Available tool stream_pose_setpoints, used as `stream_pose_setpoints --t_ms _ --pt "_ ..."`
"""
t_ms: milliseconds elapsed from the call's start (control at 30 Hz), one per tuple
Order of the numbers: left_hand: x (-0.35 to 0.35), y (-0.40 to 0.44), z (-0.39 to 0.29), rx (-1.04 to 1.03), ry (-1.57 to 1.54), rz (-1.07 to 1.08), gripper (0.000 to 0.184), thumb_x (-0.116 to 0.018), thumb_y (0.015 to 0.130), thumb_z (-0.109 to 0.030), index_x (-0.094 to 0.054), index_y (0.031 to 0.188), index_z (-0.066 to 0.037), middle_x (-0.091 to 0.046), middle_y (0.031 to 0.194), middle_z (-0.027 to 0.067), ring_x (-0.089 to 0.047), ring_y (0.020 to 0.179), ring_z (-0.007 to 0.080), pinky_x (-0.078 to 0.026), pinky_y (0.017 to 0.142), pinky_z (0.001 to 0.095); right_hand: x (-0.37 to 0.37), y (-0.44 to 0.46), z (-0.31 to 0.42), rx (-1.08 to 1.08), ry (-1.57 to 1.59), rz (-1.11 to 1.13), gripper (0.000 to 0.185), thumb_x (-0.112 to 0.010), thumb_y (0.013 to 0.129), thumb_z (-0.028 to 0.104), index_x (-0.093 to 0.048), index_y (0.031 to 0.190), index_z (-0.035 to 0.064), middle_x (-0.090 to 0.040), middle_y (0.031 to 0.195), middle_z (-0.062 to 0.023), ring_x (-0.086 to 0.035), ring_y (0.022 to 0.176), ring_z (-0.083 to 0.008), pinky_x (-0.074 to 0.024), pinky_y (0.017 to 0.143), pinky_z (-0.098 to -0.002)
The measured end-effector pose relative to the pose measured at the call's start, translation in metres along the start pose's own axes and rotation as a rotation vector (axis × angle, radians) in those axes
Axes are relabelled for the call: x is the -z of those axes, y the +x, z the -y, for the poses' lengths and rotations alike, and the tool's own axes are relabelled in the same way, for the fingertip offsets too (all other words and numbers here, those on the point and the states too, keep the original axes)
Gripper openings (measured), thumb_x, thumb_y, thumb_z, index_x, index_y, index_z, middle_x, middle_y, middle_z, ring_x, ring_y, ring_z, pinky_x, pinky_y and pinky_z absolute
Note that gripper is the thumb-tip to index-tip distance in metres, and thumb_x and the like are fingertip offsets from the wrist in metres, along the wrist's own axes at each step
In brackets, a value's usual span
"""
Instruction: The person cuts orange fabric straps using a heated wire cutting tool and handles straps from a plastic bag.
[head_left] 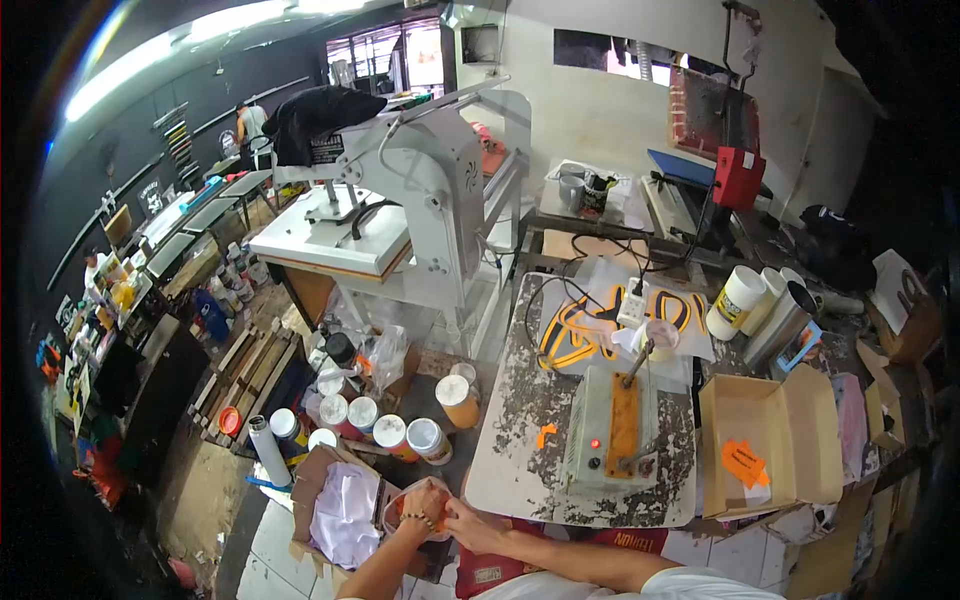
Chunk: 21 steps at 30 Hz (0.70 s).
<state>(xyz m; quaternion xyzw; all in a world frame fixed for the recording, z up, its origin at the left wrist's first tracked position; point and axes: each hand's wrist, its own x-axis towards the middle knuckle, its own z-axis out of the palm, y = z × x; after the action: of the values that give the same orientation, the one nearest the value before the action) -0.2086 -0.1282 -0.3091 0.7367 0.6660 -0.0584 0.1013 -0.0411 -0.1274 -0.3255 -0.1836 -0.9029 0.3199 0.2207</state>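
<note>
My left hand (425, 503), with a beaded bracelet at the wrist, reaches down into a clear plastic bag (391, 514) with orange pieces inside. Its fingertips are hidden there. Close beside it, my right hand (474, 527) is closed at the bag's near right edge, seemingly pinching the plastic. Left of the bag stands a cardboard box (305, 500) with white cloth (345, 515) in it. On the worn table sits a grey machine (592, 440) with an orange-brown top plate and a lit red light. A small orange piece (546, 435) lies left of it.
An open cardboard box (735, 400) at the right holds orange tags (744, 464). Several paint tubs (392, 433) stand left of the table. A large heat press (430, 200) rises behind. Cables and a power strip (632, 308) lie on the table. People work far left.
</note>
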Motion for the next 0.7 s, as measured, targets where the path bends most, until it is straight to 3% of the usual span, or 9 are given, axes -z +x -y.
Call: stream_pose_setpoints --t_ms 167,300,367,467,533,567,600,633,700 --pt "-0.017 0.016 0.04 0.018 -0.097 -0.114 0.029 -0.071 0.075 -0.032 -0.072 0.095 -0.012 -0.069 0.094 0.0153 -0.069 0.089 0.0316 -0.056 0.076 0.0417 0.031 0.02 0.011 0.081 -0.159 -0.06 0.011 -0.064 0.082 0.008 -0.062 0.092 0.0027 -0.049 0.118 -0.0206 -0.054 0.101 -0.0363 -0.0472 0.09 -0.0431" --pt "0.019 -0.003 0.041 0.046 -0.577 -0.211 0.031 -0.073 0.067 -0.005 -0.07 0.098 -0.01 -0.071 0.096 0.0127 -0.07 0.088 0.0296 -0.057 0.076 0.0385 -0.073 0.014 -0.081 -0.216 0.153 -0.094 0.01 -0.065 0.077 0.006 -0.062 0.086 0.0032 -0.053 0.117 -0.0194 -0.057 0.101 -0.0357 -0.0477 0.087 -0.0443" --pt "0.028 -0.009 0.047 0.108 -0.574 -0.266 0.035 -0.061 0.076 0.003 -0.071 0.107 -0.009 -0.072 0.091 0.0159 -0.071 0.081 0.0293 -0.058 0.072 0.0392 0.022 0.03 -0.009 -0.05 -0.204 -0.124 0.009 -0.065 0.078 0.005 -0.062 0.086 0.002 -0.054 0.116 -0.0188 -0.057 0.103 -0.0348 -0.0479 0.086 -0.0433" --pt "0.005 -0.006 0.068 0.189 -0.721 -0.387 0.034 -0.058 0.077 0.003 -0.071 0.106 -0.007 -0.073 0.091 0.0158 -0.072 0.08 0.0273 -0.057 0.071 0.0374 0.031 0.035 -0.004 0.116 -0.14 -0.225 0.012 -0.064 0.081 0.01 -0.063 0.09 0.0025 -0.053 0.118 -0.019 -0.059 0.1 -0.0333 -0.0491 0.085 -0.042" --pt "-0.066 0.0 0.103 0.237 -0.934 -0.378 0.029 -0.052 0.083 0.001 -0.071 0.105 -0.003 -0.073 0.091 0.0161 -0.071 0.08 0.0259 -0.056 0.073 0.035 -0.036 0.028 -0.051 -0.203 0.305 -0.087 0.02 -0.063 0.086 0.018 -0.063 0.097 0.0018 -0.052 0.121 -0.0188 -0.059 0.102 -0.0346 -0.0502 0.085 -0.0432" --pt "0.007 -0.021 0.067 0.287 -0.835 -0.349 0.026 -0.048 0.09 -0.005 -0.07 0.104 0.0 -0.073 0.09 0.0157 -0.071 0.084 0.0241 -0.055 0.075 0.0339 -0.045 0.021 -0.052 -0.223 0.311 -0.084 0.02 -0.064 0.085 0.019 -0.063 0.096 0.0019 -0.053 0.118 -0.0189 -0.059 0.099 -0.035 -0.0501 0.083 -0.0441" --pt "-0.058 -0.008 0.102 0.236 -1.022 -0.379 0.029 -0.046 0.096 -0.012 -0.07 0.102 0.002 -0.073 0.091 0.0144 -0.069 0.087 0.0233 -0.055 0.076 0.0354 -0.029 0.019 -0.039 -0.169 0.206 -0.09 0.021 -0.064 0.084 0.02 -0.063 0.095 0.0021 -0.054 0.116 -0.019 -0.06 0.096 -0.0355 -0.05 0.081 -0.0449" --pt "-0.014 -0.019 0.088 0.467 -0.908 -0.158 0.028 -0.048 0.097 -0.016 -0.07 0.102 0.0 -0.073 0.095 0.0125 -0.068 0.087 0.0217 -0.056 0.074 0.0357 -0.004 0.017 -0.022 -0.096 0.037 -0.103 0.021 -0.065 0.084 0.02 -0.063 0.095 0.0022 -0.055 0.113 -0.0192 -0.06 0.093 -0.0359 -0.0499 0.079 -0.0458" --pt "-0.034 -0.027 0.098 0.391 -1.453 -0.09 0.022 -0.054 0.096 -0.014 -0.068 0.106 0.0 -0.071 0.095 0.0091 -0.069 0.086 0.018 -0.056 0.074 0.0314 0.035 0.016 0.005 -0.03 -0.11 -0.117 0.023 -0.066 0.082 0.022 -0.064 0.093 0.0025 -0.057 0.109 -0.0195 -0.061 0.088 -0.0368 -0.0496 0.074 -0.0475"
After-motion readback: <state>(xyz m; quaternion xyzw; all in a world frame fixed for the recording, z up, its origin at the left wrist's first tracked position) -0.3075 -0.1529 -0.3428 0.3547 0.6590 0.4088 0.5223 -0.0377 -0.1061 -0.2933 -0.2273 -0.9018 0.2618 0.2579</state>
